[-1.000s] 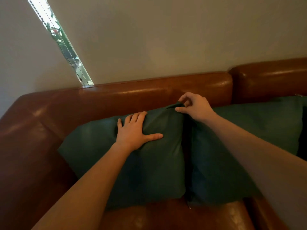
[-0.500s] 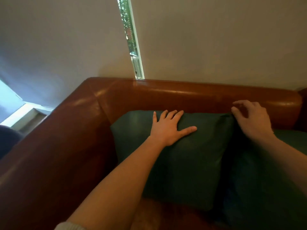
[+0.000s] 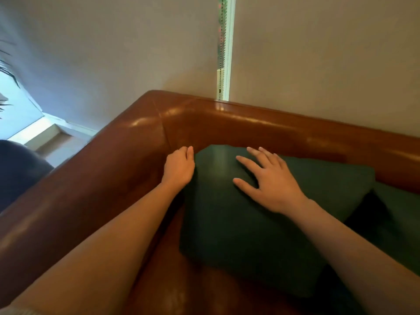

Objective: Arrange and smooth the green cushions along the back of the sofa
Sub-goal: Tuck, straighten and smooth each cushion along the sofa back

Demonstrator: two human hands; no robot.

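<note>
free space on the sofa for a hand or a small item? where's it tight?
Free: bare seat leather in front of the near green cushion, beside the armrest. Tight: the corner gap where the left hand sits against that cushion's edge; the right hand lies flat on top; the second cushion abuts rightward.

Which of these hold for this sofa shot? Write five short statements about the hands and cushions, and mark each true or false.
1. The right hand lies flat, fingers spread, on the front green cushion. True.
2. The left hand rests on top of the sofa backrest. False: it is at the cushion's left edge, beside the sofa corner.
3. A second green cushion lies to the right of the front one. True.
4. The sofa is grey fabric. False: it is glossy brown leather.
5. The right hand pinches a cushion corner. False: its fingers are straight, with no grip.
</note>
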